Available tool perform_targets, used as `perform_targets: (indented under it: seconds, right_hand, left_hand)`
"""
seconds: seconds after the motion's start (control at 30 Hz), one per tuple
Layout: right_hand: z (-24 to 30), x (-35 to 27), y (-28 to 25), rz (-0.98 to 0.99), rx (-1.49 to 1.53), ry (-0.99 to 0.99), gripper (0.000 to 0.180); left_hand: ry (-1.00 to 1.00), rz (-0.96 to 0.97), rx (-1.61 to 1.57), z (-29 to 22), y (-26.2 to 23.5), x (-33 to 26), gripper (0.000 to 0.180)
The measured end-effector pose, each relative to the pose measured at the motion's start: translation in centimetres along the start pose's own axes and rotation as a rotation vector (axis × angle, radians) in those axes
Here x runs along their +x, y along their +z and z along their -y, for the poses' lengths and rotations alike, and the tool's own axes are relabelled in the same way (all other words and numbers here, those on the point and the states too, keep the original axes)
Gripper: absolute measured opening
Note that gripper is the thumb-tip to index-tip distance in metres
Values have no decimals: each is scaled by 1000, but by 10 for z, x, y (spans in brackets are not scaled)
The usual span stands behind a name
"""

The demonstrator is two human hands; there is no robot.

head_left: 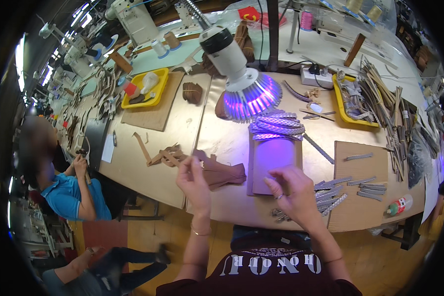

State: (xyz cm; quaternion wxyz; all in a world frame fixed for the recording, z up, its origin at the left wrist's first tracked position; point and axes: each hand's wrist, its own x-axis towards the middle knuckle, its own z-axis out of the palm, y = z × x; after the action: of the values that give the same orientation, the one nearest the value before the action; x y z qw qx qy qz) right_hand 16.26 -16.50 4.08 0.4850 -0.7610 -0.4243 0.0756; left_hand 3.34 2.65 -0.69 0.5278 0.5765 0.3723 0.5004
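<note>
My left hand [194, 185] is closed in a pinch, with the end of a tan leather strip [169, 158] at its fingertips. More tan strips lie in a loose heap beyond it. To its right is a bundle of brown leather strips [224, 172]. My right hand [295, 190], a ring on one finger, hovers over the edge of a cardboard-coloured board [275, 158] lit purple. Its fingers are bent and the thumb stands apart, nothing visible between them. A coil of braided grey strap [277, 126] rests on the board's far end. Short grey braided pieces [325, 197] lie beside my right hand.
A lamp with a finned head [251, 96] hangs low over the board. Yellow trays [155, 94] [348, 111] stand at both sides. Long strips [387, 113] and a small bottle [399, 204] lie at the right. A person in a blue shirt [76, 195] sits at the left.
</note>
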Motion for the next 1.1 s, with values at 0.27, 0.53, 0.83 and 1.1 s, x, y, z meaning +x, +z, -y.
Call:
perform_targets:
  seconds: [0.27, 0.53, 0.83, 1.1]
  right_hand:
    - [-37, -3, -10, -66, 705, 541, 38]
    - [-67, -2, -15, -218, 656, 495, 29]
    - [-68, 8, -4, -241, 622, 507, 25]
    - [-83, -1, 2, -347, 110, 371, 18]
  left_hand:
    - [620, 563, 521, -21, 84, -86, 18]
    - [576, 514, 475, -5, 47, -80, 35]
    - [320, 606, 364, 8, 42, -64, 40]
    - [443, 833, 361, 27, 48, -69, 58]
